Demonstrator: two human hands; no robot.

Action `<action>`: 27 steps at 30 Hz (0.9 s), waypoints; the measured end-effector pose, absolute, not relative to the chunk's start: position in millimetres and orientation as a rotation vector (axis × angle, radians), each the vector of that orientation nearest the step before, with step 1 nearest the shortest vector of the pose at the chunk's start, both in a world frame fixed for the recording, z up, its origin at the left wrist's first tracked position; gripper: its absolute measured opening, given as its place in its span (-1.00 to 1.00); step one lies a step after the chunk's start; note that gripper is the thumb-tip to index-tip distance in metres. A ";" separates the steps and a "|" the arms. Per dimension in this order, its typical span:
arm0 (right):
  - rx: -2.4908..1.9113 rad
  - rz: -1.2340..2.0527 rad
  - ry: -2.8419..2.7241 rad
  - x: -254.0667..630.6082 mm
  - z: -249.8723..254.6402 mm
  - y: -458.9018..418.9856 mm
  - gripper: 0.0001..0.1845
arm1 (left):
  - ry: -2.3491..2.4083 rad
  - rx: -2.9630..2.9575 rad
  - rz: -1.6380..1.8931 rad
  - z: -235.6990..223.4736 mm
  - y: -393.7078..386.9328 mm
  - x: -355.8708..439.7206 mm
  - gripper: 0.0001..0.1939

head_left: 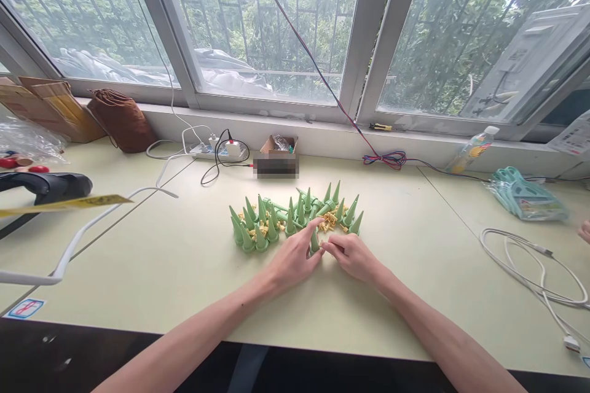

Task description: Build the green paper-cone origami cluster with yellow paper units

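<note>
My left hand (295,256) is closed around a green plastic cone-shaped spike (314,241), which stands tip up just above or on the table. Close beside it, my right hand (354,253) has its thumb and fingers pinched together at the spike's lower end. Whatever lies in that pinch is too small to make out. Beyond both hands, several more green spikes (260,239) stand upright in a cluster. Small yellow plastic pieces (329,220) lie heaped among them, and green tube-like parts (277,205) rest at the back of the cluster.
Behind the cluster are a small cardboard box (289,145) and a power strip (216,151). A white cable (83,234) crosses the left side. To the right lie a coiled cable (511,258), a bagged teal item (525,193) and a bottle (474,150). Another person's hand (584,231) shows at the right edge.
</note>
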State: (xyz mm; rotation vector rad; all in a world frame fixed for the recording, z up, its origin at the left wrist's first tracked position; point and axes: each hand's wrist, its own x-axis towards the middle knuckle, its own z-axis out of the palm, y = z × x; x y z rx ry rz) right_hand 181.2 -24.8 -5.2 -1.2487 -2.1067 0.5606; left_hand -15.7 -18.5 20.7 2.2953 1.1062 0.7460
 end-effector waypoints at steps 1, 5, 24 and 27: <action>-1.248 0.562 -2.106 181.2 -5.6 -24.8 -0.48 | 1.111 2.299 0.743 20.5 -18.4 -15.8 -0.36; -1.242 0.583 -2.100 181.7 -6.4 -24.7 -0.48 | 1.108 2.311 0.749 18.5 -17.9 -15.9 -0.30; -1.192 0.699 -2.004 178.5 -2.6 -25.9 -0.47 | 1.036 2.263 0.902 8.9 -16.3 -16.0 -0.17; -1.194 0.705 -1.968 178.4 -2.1 -25.8 -0.48 | 1.066 2.170 0.873 15.4 -18.2 -14.4 -0.16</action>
